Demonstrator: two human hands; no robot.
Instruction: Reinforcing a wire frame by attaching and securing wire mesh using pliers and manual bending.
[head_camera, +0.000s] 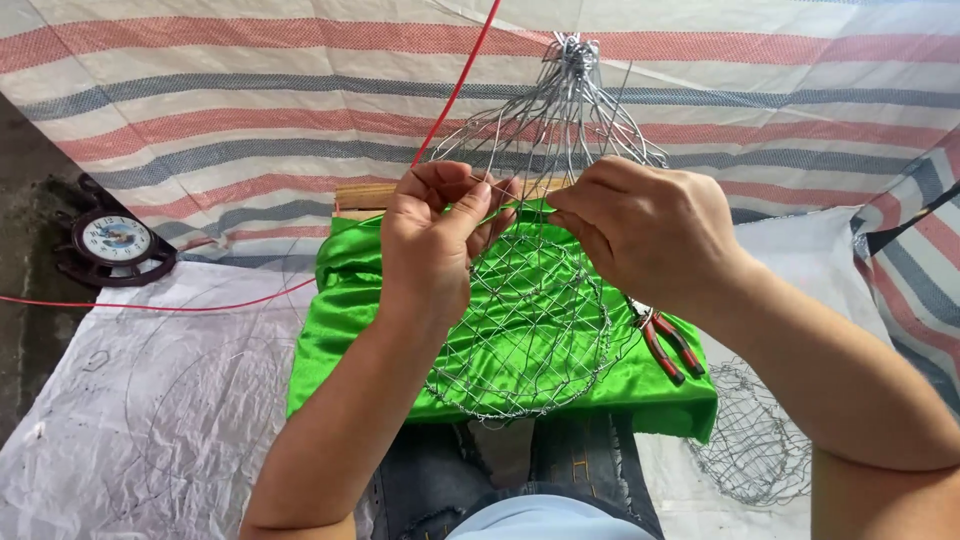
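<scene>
honestly those loose wire ends fanning up above the pinch look ready to jab a finger or spring loose, since both the left hand (432, 235) and right hand (640, 235) are clamped tight on strands of the wire basket (530, 340) over the green cloth (345, 310)

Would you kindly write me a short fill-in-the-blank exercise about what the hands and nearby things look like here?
1. Both hands, the left hand and the right hand, work on a basket woven of ____.
2. The cloth under the basket is ____.
3. The pliers have ____ handles.
4. A round ____ lies on the ground at far left.

Missing words: wire; green; red; clock
</scene>
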